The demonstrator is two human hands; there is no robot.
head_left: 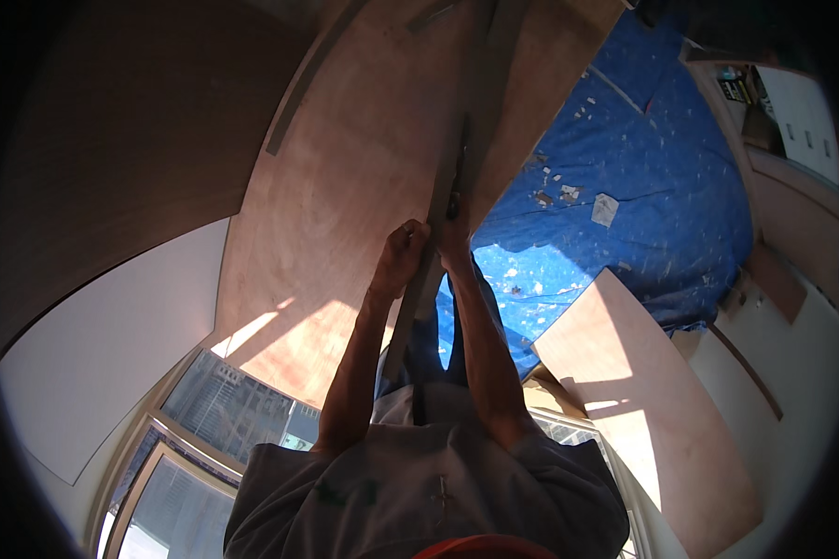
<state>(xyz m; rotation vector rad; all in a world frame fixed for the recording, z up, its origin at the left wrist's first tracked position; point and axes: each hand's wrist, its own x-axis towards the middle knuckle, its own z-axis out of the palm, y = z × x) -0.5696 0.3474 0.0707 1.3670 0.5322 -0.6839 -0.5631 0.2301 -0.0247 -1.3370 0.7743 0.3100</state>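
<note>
Both my arms reach forward to a long narrow grey strip (480, 102) that runs along the right edge of a big reddish plywood panel (345, 186). My left hand (402, 255) is closed around the strip from the left side. Just beside it, my right hand (454, 235) grips the same strip from the right, fingers pressed on its edge. Whether the right hand also holds a small tool I cannot tell. The strip's lower end passes down between my forearms toward my grey shirt.
A blue tarp (643, 186) scattered with pale scraps covers the floor at right. Another plywood board (643, 401) leans at lower right. A white panel (112, 345) stands at left, a window (219, 401) at lower left, and cabinets (802, 140) at far right.
</note>
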